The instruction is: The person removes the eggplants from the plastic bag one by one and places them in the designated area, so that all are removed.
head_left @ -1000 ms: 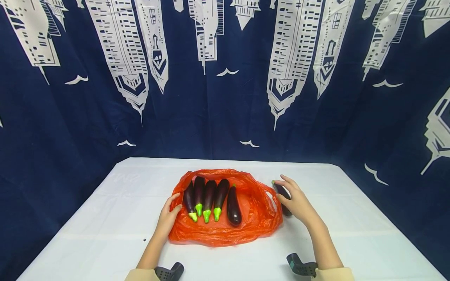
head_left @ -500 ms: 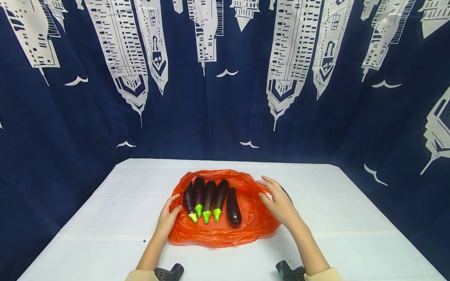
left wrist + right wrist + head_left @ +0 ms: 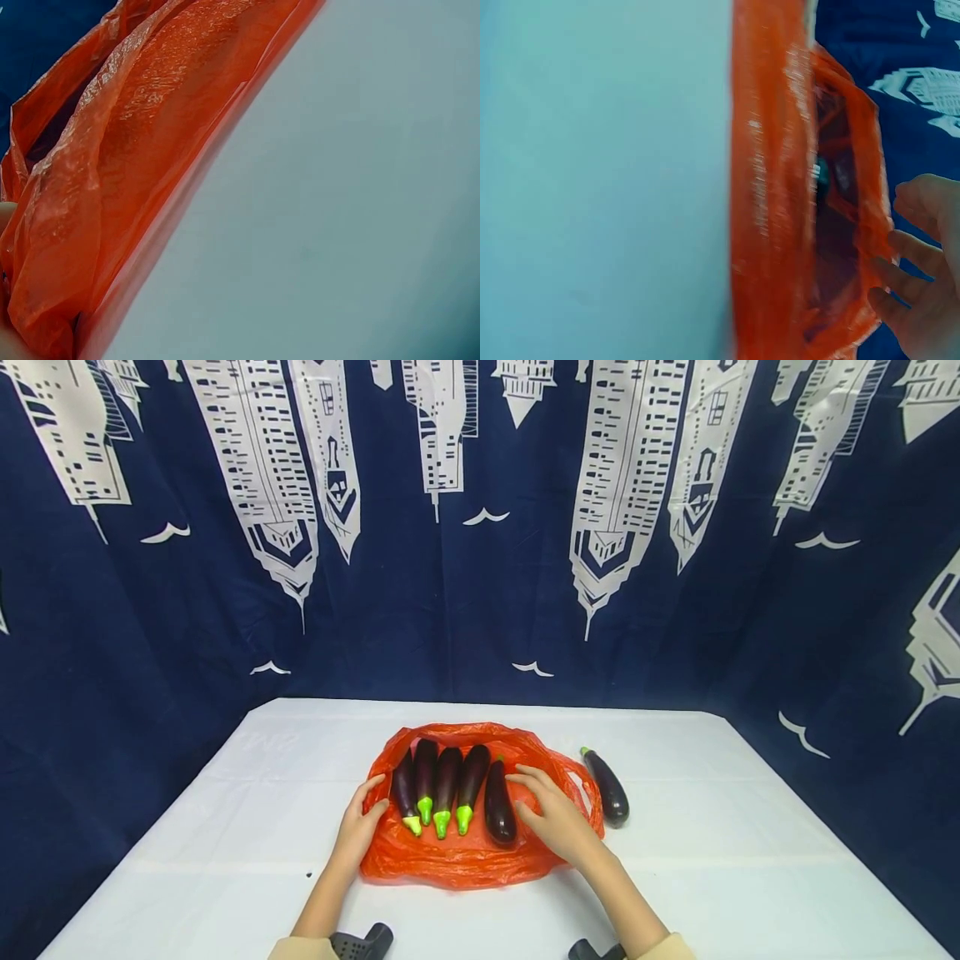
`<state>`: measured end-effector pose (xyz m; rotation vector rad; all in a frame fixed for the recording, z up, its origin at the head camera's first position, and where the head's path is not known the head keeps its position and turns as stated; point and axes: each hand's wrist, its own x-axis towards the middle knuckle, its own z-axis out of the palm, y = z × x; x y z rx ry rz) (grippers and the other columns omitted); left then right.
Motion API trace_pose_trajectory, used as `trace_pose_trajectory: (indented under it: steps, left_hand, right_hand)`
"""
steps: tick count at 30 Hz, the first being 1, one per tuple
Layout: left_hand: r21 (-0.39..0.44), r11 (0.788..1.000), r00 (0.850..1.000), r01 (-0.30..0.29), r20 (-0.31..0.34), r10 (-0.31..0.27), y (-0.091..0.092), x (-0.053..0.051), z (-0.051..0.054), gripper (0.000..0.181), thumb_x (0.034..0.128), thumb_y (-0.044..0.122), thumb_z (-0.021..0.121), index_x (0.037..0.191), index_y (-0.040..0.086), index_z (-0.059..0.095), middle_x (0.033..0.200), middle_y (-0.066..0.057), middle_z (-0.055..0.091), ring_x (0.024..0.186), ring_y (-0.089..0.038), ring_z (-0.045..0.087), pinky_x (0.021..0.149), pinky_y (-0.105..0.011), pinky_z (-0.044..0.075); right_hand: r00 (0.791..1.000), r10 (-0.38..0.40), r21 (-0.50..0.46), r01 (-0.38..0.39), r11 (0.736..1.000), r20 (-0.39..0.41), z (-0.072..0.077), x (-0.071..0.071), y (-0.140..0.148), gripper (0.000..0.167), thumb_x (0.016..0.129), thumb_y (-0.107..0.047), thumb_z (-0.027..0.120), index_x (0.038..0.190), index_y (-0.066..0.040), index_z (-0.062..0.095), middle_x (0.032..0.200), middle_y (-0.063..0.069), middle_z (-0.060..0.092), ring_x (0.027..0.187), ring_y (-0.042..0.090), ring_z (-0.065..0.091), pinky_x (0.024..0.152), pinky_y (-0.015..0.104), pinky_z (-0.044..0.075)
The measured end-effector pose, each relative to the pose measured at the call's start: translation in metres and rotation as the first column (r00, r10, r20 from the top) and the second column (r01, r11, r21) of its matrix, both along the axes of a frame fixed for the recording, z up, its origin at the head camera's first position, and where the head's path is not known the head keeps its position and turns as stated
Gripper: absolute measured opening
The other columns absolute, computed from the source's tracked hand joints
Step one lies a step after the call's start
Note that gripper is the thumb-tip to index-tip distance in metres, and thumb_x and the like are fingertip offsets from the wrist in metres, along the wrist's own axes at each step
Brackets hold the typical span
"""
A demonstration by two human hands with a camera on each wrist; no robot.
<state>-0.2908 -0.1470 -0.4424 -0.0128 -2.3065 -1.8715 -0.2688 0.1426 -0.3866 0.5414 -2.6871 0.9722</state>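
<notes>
An orange plastic bag (image 3: pixel 465 868) lies spread on the table with its mouth open upward. Inside it, several dark purple eggplants (image 3: pixel 447 781) lie side by side, green stem ends toward me. One more eggplant (image 3: pixel 499 803) beside them points its stem the other way. My left hand (image 3: pixel 356 827) grips the bag's left rim; its fingers are mostly out of the left wrist view. Fingers apart, my right hand (image 3: pixel 558 822) hovers over the right part of the bag, just right of that last eggplant, holding nothing. A separate eggplant (image 3: pixel 606 787) lies outside the bag, to its right.
The white table (image 3: pixel 712 877) extends around the bag on every side. Behind it hangs a dark blue cloth (image 3: pixel 480 610) printed with white buildings. A small dark speck (image 3: pixel 308 875) lies left of the bag.
My right hand has moved left from above the outside eggplant to over the bag, leaving that eggplant in full view. The left hand, the bag and the eggplants have stayed put.
</notes>
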Motion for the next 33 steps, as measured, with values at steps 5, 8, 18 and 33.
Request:
trace_pose_trajectory:
  steps: [5,8,18,33]
  left_hand:
    - [0.002,1.0,1.0,0.005,0.002,-0.005,0.0,0.0,0.0,0.044,0.0917,0.01,0.046,0.135,0.008,0.038,0.144,-0.02,0.029,0.131,-0.037,0.027,0.108,-0.057,0.02]
    - [0.003,1.0,1.0,0.007,0.007,-0.007,0.0,0.0,0.0,0.044,0.0918,0.01,0.046,0.135,0.008,0.038,0.145,-0.02,0.028,0.131,-0.037,0.027,0.108,-0.057,0.021]
    - [0.009,1.0,1.0,0.005,0.003,-0.005,0.001,-0.001,-0.001,0.044,0.0912,0.009,0.046,0.134,0.007,0.039,0.144,-0.02,0.029,0.132,-0.036,0.026,0.109,-0.056,0.019]
    - [-0.006,1.0,1.0,-0.003,0.007,0.003,0.0,-0.002,-0.002,0.044,0.0909,0.009,0.047,0.134,0.007,0.039,0.144,-0.02,0.029,0.133,-0.037,0.025,0.109,-0.056,0.018]
  right_hand:
    - [0.999,0.029,0.005,-0.029,1.0,0.041,-0.008,0.0,-0.004,0.039,0.087,-0.02,0.058,0.126,-0.018,0.052,0.137,0.004,0.043,0.124,0.027,0.045,0.101,0.049,0.038]
    - [0.997,0.042,0.006,-0.042,0.999,0.063,-0.012,-0.001,-0.004,0.041,0.087,-0.019,0.059,0.127,-0.016,0.051,0.138,0.005,0.042,0.126,0.027,0.043,0.102,0.049,0.036]
    - [0.989,0.106,0.01,-0.107,0.994,0.107,-0.025,-0.004,-0.003,0.048,0.087,-0.023,0.059,0.133,-0.015,0.045,0.143,0.008,0.036,0.128,0.031,0.04,0.102,0.051,0.035]
    - [0.97,0.184,0.019,-0.189,0.982,0.16,-0.037,-0.004,-0.008,0.051,0.087,-0.034,0.057,0.134,-0.019,0.044,0.149,0.008,0.026,0.131,0.036,0.034,0.1,0.059,0.032]
